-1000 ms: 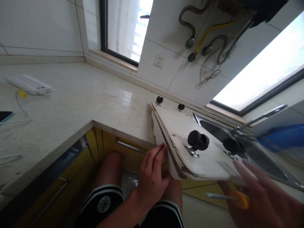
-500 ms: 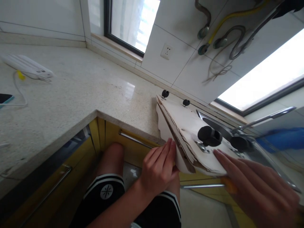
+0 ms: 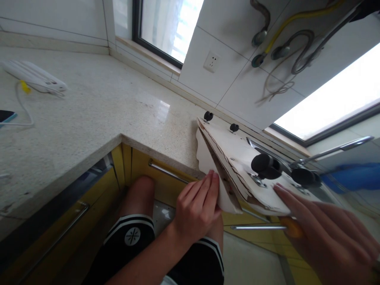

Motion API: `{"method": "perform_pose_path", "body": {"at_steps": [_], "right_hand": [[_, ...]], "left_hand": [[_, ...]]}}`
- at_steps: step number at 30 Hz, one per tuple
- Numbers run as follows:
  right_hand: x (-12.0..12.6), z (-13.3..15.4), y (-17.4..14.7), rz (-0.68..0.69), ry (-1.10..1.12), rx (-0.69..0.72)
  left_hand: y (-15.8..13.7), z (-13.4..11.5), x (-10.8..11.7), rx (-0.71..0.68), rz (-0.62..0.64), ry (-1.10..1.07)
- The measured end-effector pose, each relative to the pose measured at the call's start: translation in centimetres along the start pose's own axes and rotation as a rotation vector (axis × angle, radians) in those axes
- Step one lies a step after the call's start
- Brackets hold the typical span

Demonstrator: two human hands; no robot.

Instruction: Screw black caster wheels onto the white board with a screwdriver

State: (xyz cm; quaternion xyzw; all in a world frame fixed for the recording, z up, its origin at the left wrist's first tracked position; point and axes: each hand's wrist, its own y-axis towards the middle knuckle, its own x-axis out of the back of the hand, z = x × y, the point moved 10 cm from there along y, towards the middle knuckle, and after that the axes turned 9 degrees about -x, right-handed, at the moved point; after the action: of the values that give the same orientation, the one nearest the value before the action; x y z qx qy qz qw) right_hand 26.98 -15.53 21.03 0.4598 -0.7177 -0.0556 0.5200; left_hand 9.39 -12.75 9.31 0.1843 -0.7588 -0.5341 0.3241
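Note:
A white board (image 3: 234,148) with black caster wheels (image 3: 266,166) on metal plates leans over the counter edge, and its layered side is ragged and split. Beside it stands a thinner white panel (image 3: 204,154) with a wavy edge, a gap widening between the two toward me. My left hand (image 3: 197,206) pinches the panel's near part, thumb mostly hidden. Fingers of my right hand (image 3: 329,229) lie along the board's near corner. Tucked beneath them in that same hand is a screwdriver (image 3: 257,227) with an orange handle, its metal shaft pointing left.
The speckled stone counter (image 3: 89,107) turns a corner here. A white power strip (image 3: 35,75) with a cable lies at the far left. Behind the board are a sink (image 3: 252,143) and faucet (image 3: 335,150). Yellow drawers (image 3: 142,162) with bar handles sit below.
The ragged board has swung slightly away from the thin panel, widening the gap at the near end. My right hand and the screwdriver have shifted a little right.

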Motion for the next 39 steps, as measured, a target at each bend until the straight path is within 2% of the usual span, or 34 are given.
{"method": "perform_pose_path", "body": {"at_steps": [13, 21, 26, 34, 39], "right_hand": [[0.1, 0.1, 0.3, -0.103, 0.001, 0.071], [0.0, 0.0, 0.6, -0.112, 0.002, 0.091], [0.0, -0.6, 0.7, -0.115, -0.023, 0.071], [0.4, 0.0, 1.5, -0.170, 0.000, 0.103], [0.3, -0.1, 1.4, -0.129, 0.013, 0.090]], "left_hand": [[0.4, 0.1, -0.3, 0.006, -0.015, 0.018], [0.3, -0.5, -1.6, 0.005, 0.059, 0.030], [0.3, 0.6, -1.6, 0.059, 0.035, 0.049], [0.5, 1.7, -2.6, 0.090, 0.027, 0.064], [0.4, 2.3, -3.0, 0.096, 0.043, 0.039]]}}
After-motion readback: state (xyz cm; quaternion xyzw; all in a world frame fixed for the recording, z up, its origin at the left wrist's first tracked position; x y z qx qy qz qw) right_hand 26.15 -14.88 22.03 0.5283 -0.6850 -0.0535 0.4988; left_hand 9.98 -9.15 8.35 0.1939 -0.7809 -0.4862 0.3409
